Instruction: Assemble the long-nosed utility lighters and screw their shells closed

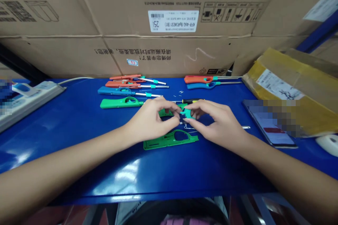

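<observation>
A small teal plastic part, which looks like a lighter trigger, sits between the thumb and fingers of my right hand. My left hand is closed in a pinch at the part's left end; what its fingertips hold is too small to make out. Below them lies an opened green lighter shell half on the blue table. Another green shell piece is partly hidden behind my left fingers. Thin white wires and a metal rod show near my right hand.
Behind my hands lie a screwdriver, a green lighter, a blue lighter and several others. A phone and yellow-taped package are right, a power strip left. A large carton walls the back.
</observation>
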The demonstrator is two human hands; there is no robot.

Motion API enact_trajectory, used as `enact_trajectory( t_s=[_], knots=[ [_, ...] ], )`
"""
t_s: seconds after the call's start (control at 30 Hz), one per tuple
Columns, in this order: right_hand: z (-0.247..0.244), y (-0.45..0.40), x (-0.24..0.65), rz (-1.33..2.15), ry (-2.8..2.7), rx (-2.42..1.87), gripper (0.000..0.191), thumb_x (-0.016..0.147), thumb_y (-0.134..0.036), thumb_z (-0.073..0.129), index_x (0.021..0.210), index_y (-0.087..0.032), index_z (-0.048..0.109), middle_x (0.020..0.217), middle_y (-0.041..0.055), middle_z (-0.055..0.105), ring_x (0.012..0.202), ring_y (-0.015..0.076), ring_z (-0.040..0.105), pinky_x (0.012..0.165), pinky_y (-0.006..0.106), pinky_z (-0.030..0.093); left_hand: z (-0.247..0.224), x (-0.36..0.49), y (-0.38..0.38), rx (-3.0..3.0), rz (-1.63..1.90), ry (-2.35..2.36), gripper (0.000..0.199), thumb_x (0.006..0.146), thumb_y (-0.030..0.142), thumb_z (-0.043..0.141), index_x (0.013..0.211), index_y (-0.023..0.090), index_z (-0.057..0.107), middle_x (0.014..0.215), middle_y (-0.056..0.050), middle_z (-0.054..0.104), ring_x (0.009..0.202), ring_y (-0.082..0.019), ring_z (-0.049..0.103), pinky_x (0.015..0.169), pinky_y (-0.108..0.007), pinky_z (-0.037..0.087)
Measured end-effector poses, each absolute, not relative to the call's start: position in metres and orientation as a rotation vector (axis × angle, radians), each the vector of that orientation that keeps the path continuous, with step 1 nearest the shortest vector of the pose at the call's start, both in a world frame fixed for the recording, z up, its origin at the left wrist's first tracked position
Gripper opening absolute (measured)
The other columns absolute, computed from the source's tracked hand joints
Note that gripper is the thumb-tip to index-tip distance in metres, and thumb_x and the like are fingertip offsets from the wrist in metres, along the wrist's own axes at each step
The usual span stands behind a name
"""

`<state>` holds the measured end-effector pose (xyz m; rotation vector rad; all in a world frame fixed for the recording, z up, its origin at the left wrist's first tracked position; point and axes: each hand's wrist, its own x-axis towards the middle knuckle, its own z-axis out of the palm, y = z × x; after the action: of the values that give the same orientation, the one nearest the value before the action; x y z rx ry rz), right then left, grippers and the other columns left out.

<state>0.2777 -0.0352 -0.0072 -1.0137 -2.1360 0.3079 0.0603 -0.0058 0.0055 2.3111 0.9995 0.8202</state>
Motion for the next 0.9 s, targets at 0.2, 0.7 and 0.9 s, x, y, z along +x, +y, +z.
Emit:
enact_trajectory(
  t_s=[0.2,0.7,0.9],
  knots=[
    [-0.009,-0.026,0.289,0.128,-2.266,-1.168,0.012,0.090,-0.018,0.065,0.101,-0.020,0.059,0.099,0.0065,0.071,0.087,0.0214,0.067,0.076,0.033,0.053,-0.005,0.078,0.002,2.695,0.399,1.018,0.023,0.088,0.035,0.067,0.102,0.018,0.073,0.099,-0.008,0.072,0.098,-0.029,0.062,0.087,-0.044,0.049],
    [0.001,-0.022,0.297,0.206,-2.051,-1.115,0.015,0.089,-0.021,0.069,0.104,-0.018,0.067,0.092,0.0047,0.073,0.074,0.0156,0.067,0.069,0.028,0.054,0.009,0.089,-0.004,2.456,0.526,0.937,0.005,0.088,0.021,0.072,0.088,0.016,0.071,0.080,-0.001,0.072,0.069,-0.014,0.064,0.065,-0.025,0.048],
    [0.001,-0.026,0.286,0.593,-2.014,-1.171,0.017,0.085,-0.024,0.071,0.101,-0.016,0.070,0.083,0.0030,0.073,0.070,0.0136,0.066,0.064,0.025,0.053,0.018,0.068,-0.030,2.208,0.585,0.944,0.005,0.086,0.021,0.073,0.087,0.016,0.072,0.077,0.001,0.070,0.065,-0.010,0.063,0.064,-0.020,0.050]
  ],
)
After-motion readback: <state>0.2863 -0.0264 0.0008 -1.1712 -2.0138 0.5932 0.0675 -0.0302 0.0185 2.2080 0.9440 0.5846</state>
